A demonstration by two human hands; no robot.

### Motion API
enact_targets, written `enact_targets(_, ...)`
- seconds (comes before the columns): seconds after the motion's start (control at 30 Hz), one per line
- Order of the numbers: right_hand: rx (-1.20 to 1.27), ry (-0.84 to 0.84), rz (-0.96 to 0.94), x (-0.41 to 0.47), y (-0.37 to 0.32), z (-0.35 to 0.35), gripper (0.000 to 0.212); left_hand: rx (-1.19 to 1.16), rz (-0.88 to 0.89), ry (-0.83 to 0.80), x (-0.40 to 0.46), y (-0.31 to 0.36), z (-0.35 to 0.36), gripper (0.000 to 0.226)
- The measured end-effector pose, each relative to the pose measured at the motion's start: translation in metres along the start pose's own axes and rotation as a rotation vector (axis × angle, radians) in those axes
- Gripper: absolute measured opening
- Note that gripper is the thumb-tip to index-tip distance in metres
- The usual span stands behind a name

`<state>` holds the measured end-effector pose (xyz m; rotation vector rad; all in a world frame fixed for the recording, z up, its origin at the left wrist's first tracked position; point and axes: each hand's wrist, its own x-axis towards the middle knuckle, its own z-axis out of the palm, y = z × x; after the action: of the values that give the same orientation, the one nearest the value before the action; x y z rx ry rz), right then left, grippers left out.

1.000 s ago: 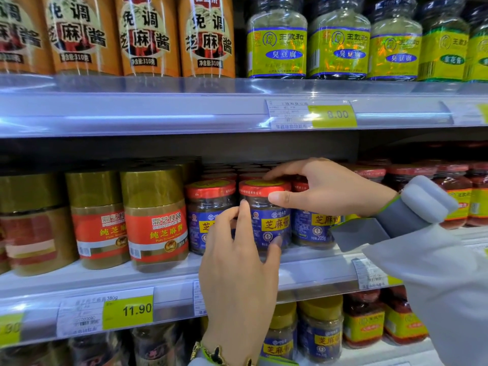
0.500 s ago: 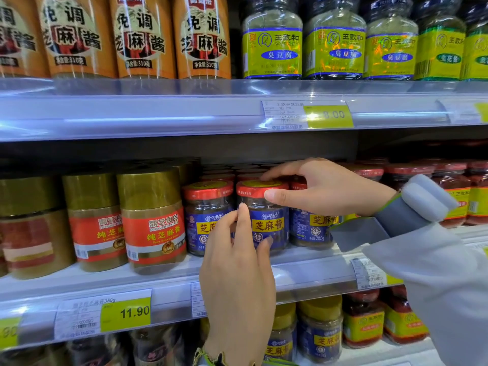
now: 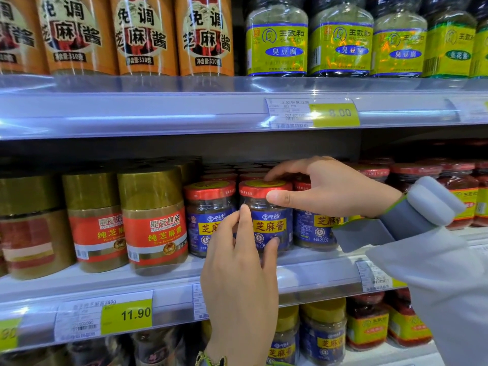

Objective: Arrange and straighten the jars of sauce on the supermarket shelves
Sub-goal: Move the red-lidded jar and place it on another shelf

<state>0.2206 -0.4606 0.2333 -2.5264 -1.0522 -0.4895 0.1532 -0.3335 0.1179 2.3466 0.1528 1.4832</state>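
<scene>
We are pinching the red-lidded glass jar of sesame paste [image 3: 266, 215] with both hands: left hand [image 3: 240, 281] fingers curled around its blue label, which now faces further forward than before, reading 芝麻酱; right hand [image 3: 330, 191] gripping the lid. It is standing upright at the middle shelf [image 3: 79, 283] front edge.

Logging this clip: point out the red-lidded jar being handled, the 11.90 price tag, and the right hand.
red-lidded jar [image 3: 269, 225], head view, blue label.
11.90 price tag [image 3: 126, 316], head view, yellow part.
right hand [image 3: 332, 190], head view, back of hand.
</scene>
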Motion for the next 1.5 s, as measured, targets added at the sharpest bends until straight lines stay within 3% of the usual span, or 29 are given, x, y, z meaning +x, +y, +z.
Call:
enact_targets(0.67, -0.034, 0.045, -0.04, -0.001, 0.005, 0.004, 0.05, -0.052, -0.014, 0.04, -0.003, 0.002, 0.004, 0.063)
enact_targets(0.73, 0.036, 0.136, -0.059, -0.002, 0.006, 0.007, 0.046, -0.062, -0.01, 0.037, -0.004, 0.002, 0.003, 0.064)
enact_targets(0.87, 0.328, 0.52, -0.16, -0.014, 0.011, 0.015, 0.018, -0.098, -0.011, 0.031, -0.005, 0.001, 0.002, 0.065)
enact_targets(1.0, 0.249, 0.72, -0.252, -0.036, 0.022, 0.024, 0.018, -0.111, -0.013, 0.045, -0.007, 0.002, 0.004, 0.065)
enact_targets(1.23, -0.028, 0.889, -0.169, -0.075, 0.031, 0.054, 0.018, -0.125, 0.055, 0.16, -0.019, 0.023, 0.011, 0.054)
enact_targets(1.5, 0.126, 0.78, -0.102, -0.098, 0.048, 0.08, 0.021, -0.187, 0.099, 0.161, -0.033, 0.045, 0.023, 0.037)
